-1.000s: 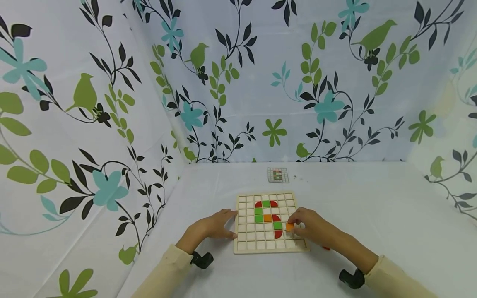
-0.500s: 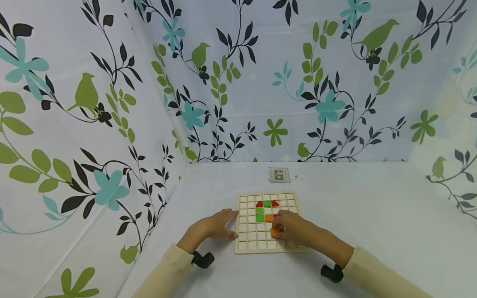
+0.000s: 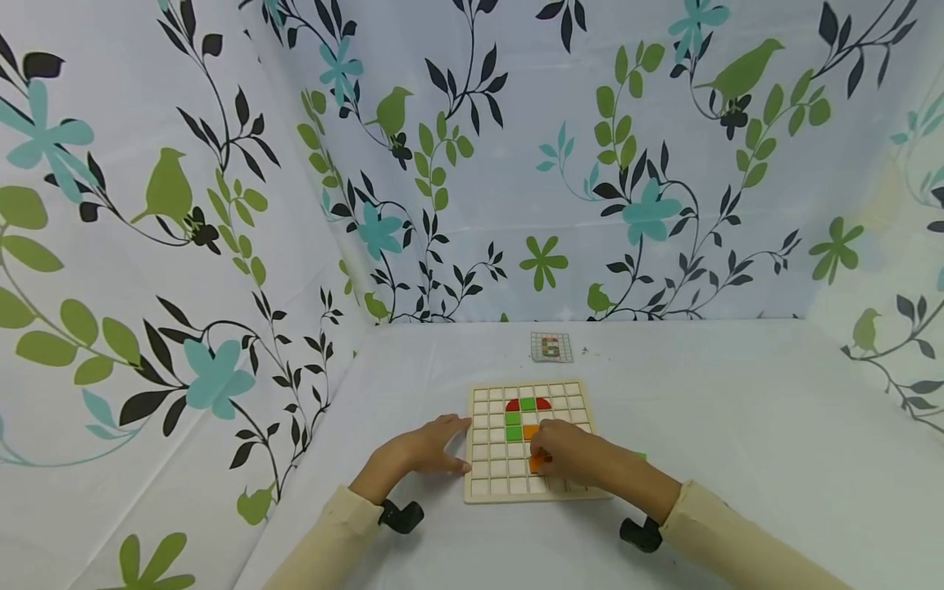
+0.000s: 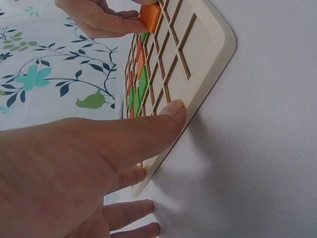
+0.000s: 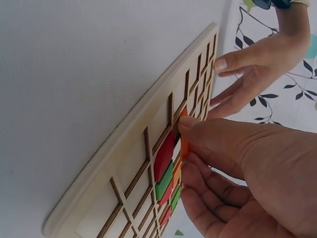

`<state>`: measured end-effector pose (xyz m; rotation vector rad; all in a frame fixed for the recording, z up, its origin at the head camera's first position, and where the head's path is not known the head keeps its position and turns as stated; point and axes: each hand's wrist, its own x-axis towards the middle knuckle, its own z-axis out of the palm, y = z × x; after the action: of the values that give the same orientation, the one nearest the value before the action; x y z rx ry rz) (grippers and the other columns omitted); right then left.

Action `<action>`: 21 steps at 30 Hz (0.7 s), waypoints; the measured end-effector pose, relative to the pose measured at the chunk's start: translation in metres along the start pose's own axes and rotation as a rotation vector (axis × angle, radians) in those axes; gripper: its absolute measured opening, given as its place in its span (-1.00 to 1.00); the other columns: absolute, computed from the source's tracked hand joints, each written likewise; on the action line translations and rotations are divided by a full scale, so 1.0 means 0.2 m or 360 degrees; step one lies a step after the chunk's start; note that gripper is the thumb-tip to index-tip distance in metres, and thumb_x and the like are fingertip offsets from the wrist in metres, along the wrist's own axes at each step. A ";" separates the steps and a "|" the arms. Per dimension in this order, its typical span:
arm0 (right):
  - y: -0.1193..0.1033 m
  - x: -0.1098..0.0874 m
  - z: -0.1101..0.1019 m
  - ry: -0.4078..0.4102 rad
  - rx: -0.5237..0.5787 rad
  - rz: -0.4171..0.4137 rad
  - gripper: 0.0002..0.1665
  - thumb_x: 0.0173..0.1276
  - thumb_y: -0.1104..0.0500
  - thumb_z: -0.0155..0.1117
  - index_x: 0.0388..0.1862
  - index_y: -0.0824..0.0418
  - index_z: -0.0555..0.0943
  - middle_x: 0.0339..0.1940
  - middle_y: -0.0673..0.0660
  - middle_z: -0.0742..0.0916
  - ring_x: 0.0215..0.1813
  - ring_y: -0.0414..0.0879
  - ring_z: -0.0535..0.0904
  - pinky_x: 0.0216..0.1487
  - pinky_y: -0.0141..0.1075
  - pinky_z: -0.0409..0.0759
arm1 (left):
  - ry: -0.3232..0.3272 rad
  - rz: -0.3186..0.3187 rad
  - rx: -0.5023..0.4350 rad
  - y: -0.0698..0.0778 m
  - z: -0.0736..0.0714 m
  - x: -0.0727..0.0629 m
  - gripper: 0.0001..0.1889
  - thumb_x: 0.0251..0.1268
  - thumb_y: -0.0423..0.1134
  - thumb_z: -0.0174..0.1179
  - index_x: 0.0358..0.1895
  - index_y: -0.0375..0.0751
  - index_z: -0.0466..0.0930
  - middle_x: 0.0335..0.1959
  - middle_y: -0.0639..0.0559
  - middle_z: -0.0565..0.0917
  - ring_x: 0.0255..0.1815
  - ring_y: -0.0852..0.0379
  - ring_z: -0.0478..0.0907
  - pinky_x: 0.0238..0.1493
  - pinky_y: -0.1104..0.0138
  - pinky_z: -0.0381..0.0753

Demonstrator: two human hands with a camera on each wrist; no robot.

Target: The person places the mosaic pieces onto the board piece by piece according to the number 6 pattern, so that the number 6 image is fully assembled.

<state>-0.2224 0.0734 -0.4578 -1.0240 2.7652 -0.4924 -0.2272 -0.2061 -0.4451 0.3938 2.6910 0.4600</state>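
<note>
My right hand (image 3: 568,451) pinches an orange square tile (image 5: 184,134) between thumb and fingers. In the left wrist view the orange tile stands tilted at a cell of the wooden grid board (image 4: 210,64). A red rounded tile (image 5: 164,157) lies in the cell beside it. Green tiles (image 3: 514,418), more red tiles (image 3: 543,404) and another orange tile (image 3: 530,431) sit in the board's cells; my right hand hides some of them in the head view. My left hand (image 3: 428,447) rests at the board's left edge, its thumb on the frame and its fingers extended.
A small pattern card (image 3: 551,347) lies on the white table behind the board. A bit of a green tile (image 3: 640,456) shows just past my right forearm. Patterned cloth (image 3: 472,164) hangs at the back and sides.
My right hand has carried the orange tile leftward across the board, from the right columns to beside the lower red tile. My left hand has stayed at the edge.
</note>
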 end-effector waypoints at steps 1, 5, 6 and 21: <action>-0.01 0.00 0.00 -0.0003 0.0001 -0.0003 -0.79 0.35 0.16 0.57 -0.08 0.18 0.82 -0.20 -0.07 0.67 -0.18 -0.25 0.50 -0.04 -0.34 0.68 | 0.0000 0.0000 0.0000 0.00 0.00 0.00 -0.11 0.34 0.03 0.47 0.64 -0.11 0.26 0.67 -0.23 0.23 0.68 -0.22 0.18 0.61 -0.14 0.28; -0.02 0.00 -0.01 -0.0011 0.0024 0.0007 -0.81 0.35 0.18 0.56 -0.10 0.20 0.80 -0.23 -0.05 0.65 -0.22 -0.23 0.47 -0.10 -0.35 0.64 | -0.0003 -0.0001 0.0005 0.00 0.00 0.00 -0.11 0.34 0.04 0.47 0.65 -0.10 0.26 0.67 -0.23 0.22 0.68 -0.22 0.18 0.61 -0.15 0.27; -0.02 0.00 -0.01 -0.0014 0.0028 0.0017 -0.81 0.36 0.18 0.56 -0.10 0.20 0.80 -0.22 -0.05 0.65 -0.22 -0.23 0.47 -0.11 -0.35 0.63 | -0.0004 -0.0003 0.0005 0.00 0.00 0.00 -0.11 0.34 0.04 0.47 0.65 -0.10 0.26 0.67 -0.23 0.22 0.68 -0.22 0.17 0.61 -0.16 0.27; 0.00 0.00 0.00 0.0007 0.0126 -0.0009 -0.83 0.31 0.19 0.59 -0.17 0.17 0.77 -0.21 -0.06 0.68 -0.11 -0.19 0.55 0.03 -0.25 0.68 | -0.0006 -0.0005 0.0032 0.00 0.00 0.00 -0.11 0.35 0.05 0.47 0.65 -0.08 0.25 0.67 -0.22 0.23 0.68 -0.22 0.18 0.60 -0.15 0.28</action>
<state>-0.2223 0.0728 -0.4571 -1.0141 2.7235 -0.6002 -0.2274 -0.2051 -0.4459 0.3957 2.6941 0.4308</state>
